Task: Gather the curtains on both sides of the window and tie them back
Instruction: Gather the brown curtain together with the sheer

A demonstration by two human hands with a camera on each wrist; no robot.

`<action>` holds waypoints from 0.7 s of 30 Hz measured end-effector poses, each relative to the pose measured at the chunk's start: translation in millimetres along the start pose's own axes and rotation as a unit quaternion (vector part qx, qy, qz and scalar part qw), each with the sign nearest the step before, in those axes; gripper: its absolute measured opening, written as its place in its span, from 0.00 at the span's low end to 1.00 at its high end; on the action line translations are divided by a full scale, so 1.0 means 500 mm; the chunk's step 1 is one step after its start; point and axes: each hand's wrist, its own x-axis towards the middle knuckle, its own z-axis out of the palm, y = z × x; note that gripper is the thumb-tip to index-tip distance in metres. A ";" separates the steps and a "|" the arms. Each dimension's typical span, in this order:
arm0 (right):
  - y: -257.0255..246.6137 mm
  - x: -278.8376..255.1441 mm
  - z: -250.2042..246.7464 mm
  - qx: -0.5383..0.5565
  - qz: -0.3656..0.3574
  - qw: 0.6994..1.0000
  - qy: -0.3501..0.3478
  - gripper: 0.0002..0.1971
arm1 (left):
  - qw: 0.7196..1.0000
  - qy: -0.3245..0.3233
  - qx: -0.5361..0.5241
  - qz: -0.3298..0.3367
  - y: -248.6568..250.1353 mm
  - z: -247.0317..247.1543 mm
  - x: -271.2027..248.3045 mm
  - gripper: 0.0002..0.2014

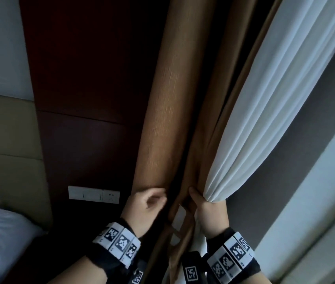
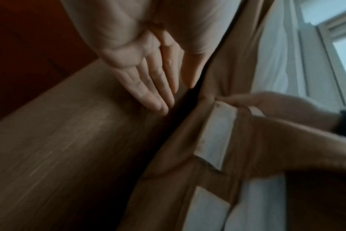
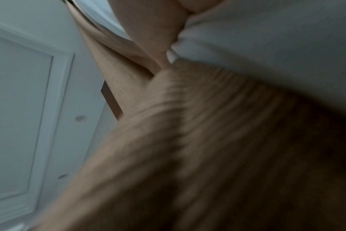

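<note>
A tan curtain (image 1: 168,103) hangs in thick folds down the middle of the head view, with a white sheer curtain (image 1: 268,103) to its right. My right hand (image 1: 205,206) grips the gathered tan and white fabric together, thumb up against the tan fold. My left hand (image 1: 150,203) lies flat with straight fingers (image 2: 148,87) on the left tan fold (image 2: 69,140) and holds nothing. A tan tieback band with white lining (image 2: 217,137) crosses the bundle below my right hand (image 2: 267,101). In the right wrist view only my thumb (image 3: 158,39) and blurred tan cloth (image 3: 188,140) show.
A dark wood wall panel (image 1: 90,78) stands left of the curtains, with a white switch and socket plate (image 1: 94,194) low on it. A padded headboard (image 1: 7,140) and white bed (image 1: 0,238) sit at far left. The window frame (image 1: 316,191) runs along the right.
</note>
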 end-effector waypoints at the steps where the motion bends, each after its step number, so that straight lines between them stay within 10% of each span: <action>1: -0.006 -0.005 0.009 -0.007 -0.019 1.000 -0.013 0.06 | 1.000 -0.028 0.008 0.009 0.005 0.011 -0.001 0.09; 4: -0.020 -0.014 0.030 0.001 -0.073 0.997 -0.033 0.12 | 0.998 -0.050 0.013 0.036 0.021 0.045 -0.011 0.07; 9: -0.008 -0.012 0.043 0.042 -0.068 0.997 -0.005 0.08 | 0.983 0.094 0.077 0.134 0.026 0.079 -0.076 0.20; 15: 0.029 0.003 0.037 0.044 0.001 0.999 0.004 0.23 | 0.988 -0.034 0.123 0.082 0.011 0.093 -0.087 0.36; 21: 0.006 -0.003 0.040 0.064 0.057 0.995 -0.052 0.25 | 0.984 -0.045 0.161 0.060 0.041 0.098 -0.067 0.22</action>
